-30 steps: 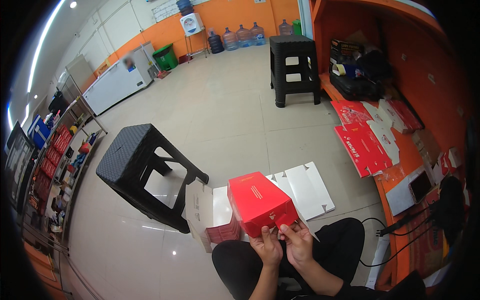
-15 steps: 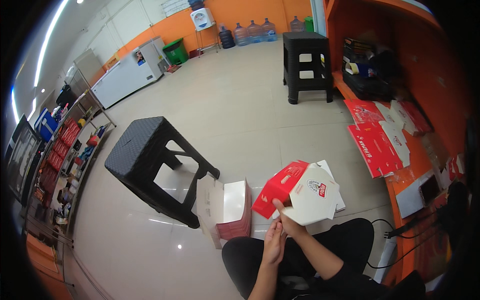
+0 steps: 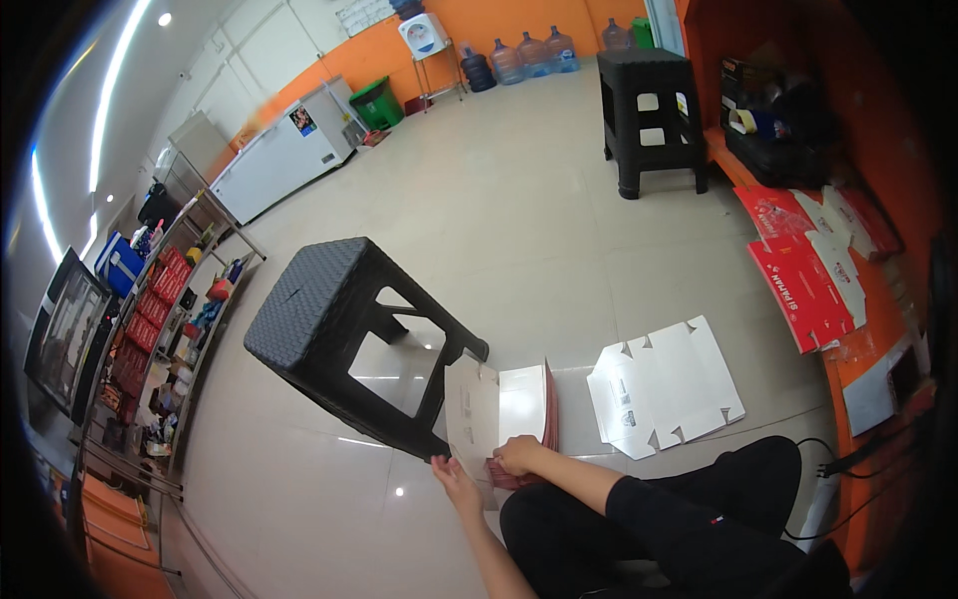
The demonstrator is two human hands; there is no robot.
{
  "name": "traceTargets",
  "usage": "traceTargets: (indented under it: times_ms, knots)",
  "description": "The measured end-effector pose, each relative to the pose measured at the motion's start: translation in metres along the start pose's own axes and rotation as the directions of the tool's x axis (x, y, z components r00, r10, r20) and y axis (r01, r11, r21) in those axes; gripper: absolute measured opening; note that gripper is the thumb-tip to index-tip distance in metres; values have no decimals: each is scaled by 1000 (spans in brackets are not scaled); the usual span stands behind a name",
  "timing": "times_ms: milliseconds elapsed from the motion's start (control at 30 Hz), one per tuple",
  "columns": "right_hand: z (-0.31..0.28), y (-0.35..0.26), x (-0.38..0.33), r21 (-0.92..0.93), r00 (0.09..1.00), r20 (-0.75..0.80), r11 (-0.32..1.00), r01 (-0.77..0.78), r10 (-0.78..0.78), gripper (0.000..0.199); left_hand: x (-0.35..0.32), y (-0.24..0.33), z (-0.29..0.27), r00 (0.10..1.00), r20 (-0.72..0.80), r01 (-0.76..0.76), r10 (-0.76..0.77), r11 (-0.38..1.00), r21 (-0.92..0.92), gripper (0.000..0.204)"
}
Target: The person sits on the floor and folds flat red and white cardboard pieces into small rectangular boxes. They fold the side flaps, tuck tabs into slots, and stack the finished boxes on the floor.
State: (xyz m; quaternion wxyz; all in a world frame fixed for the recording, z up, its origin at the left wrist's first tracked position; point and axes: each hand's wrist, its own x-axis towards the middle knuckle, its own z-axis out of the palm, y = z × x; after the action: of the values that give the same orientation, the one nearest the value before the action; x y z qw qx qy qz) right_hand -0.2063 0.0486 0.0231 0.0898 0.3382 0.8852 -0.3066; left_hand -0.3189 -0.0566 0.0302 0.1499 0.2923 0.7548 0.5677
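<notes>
A stack of flat cardboard cartons [image 3: 551, 411], white on top with red edges, stands on the floor in front of me. On its left side a pale carton panel [image 3: 471, 404] is raised at an angle. My right hand [image 3: 521, 455] is closed at the stack's near end, fingers curled over a flat carton's edge. Just left of the raised panel is my left hand [image 3: 459, 486], fingers stretched out by the panel's lower edge; contact is unclear. To the right, an unfolded white carton sheet [image 3: 667, 387] with notched edges lies flat on the floor.
A black plastic stool [image 3: 329, 299] stands close to the stack's left; another stool [image 3: 651, 110] is farther back. Red and white cartons [image 3: 798, 285] lie on the orange shelf at right, where black cables [image 3: 833, 469] hang. A loaded metal rack [image 3: 185, 329] lines the left.
The red and white carton has left my hands, and a white sheet lies flat near that place. Both hands have moved left to the stack. My view has shifted left.
</notes>
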Motion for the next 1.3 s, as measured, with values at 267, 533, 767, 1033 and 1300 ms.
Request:
traceTargets:
  times_ms: [267, 533, 767, 1033, 1300]
  knots:
    - [-22, 95, -94, 146, 839, -496, 930, 336, -225, 49, -11, 19, 6, 975, 21, -210, 220, 892, 401, 59]
    - [-45, 309, -287, -345, 910, -68, 846, -407, 410, 77, -135, 99, 206, 669, 665, -394, 332, 917, -61, 80]
    - [-7, 376, -304, -371, 908, -66, 834, -408, 414, 100, -235, 52, 323, 70, 986, -891, 148, 454, -5, 87]
    - [-27, 355, -318, -290, 943, -104, 897, -334, 317, 86, -213, 73, 334, -99, 995, -921, 7, 377, -95, 46]
    - [-24, 364, -328, -165, 945, 0, 932, -324, 328, 69, -198, 85, 346, 10, 996, -688, 84, 724, -54, 24]
